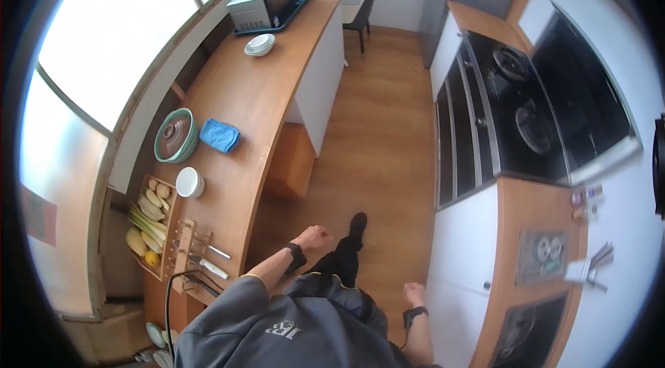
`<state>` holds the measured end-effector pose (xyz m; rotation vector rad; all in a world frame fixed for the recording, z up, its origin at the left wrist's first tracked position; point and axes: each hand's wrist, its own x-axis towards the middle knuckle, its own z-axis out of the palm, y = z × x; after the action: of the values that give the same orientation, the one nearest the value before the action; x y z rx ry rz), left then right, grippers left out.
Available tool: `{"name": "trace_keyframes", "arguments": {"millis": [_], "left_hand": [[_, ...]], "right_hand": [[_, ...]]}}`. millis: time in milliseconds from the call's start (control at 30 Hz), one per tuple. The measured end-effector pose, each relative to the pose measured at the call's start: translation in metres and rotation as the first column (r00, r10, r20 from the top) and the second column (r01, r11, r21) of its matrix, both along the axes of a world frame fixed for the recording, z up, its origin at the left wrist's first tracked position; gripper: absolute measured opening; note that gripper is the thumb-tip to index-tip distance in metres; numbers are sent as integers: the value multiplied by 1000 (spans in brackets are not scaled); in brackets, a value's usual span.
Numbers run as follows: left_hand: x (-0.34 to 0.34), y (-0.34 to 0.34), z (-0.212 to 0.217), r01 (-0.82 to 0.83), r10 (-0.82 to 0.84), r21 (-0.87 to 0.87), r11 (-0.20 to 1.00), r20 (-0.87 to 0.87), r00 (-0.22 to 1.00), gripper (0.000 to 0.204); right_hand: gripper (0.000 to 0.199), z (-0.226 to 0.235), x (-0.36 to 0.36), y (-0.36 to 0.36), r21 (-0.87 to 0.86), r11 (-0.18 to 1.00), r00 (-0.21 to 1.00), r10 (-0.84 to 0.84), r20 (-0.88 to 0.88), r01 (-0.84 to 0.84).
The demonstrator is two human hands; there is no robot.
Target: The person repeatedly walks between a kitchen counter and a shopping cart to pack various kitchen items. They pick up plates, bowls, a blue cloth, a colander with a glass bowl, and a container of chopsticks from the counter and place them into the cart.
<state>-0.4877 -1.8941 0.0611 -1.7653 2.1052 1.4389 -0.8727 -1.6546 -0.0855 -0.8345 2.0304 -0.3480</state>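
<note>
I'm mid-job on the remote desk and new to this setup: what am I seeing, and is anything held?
There's no robot here: a person is using two bare hands. The one picture comes from a wide fisheye camera on their head, looking down, so straight edges bend. The left hand is near the long brown wooden counter; the right hand is nearest the white cabinet. I see nothing held in either. On the counter are a silver boxy microwave, stacked white dishes, a folded blue cloth and a round white bowl.

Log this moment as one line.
left hand: nothing visibly held | right hand: near white cabinet, nothing visibly held | wooden counter: blue cloth, white bowl
</note>
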Motion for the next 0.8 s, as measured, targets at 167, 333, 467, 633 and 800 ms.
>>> {"name": "trace_keyframes", "arguments": {"millis": [167,333,467,633,800], "left_hand": [[-54,-79,-37,73,-73,-15,997,9,997,32],[-87,-145,-41,-73,74,47,996,-34,997,33],[-100,-204,-18,-199,204,51,979,-154,967,34],[-72,-238,26,-518,501,-7,855,-243,831,35],[-29,-256,37,-780,750,27,626,-295,592,35]], "right_hand": [[22,-54,-50,-20,97,995,998,5,64,-11],[18,14,-101,-117,198,979,997,28,72,-42],[20,58,-135,-223,275,957,996,94,6,-91],[22,46,-141,-367,279,878,916,401,13,-389],[27,23,-96,-540,75,559,542,823,-169,-826]]}}
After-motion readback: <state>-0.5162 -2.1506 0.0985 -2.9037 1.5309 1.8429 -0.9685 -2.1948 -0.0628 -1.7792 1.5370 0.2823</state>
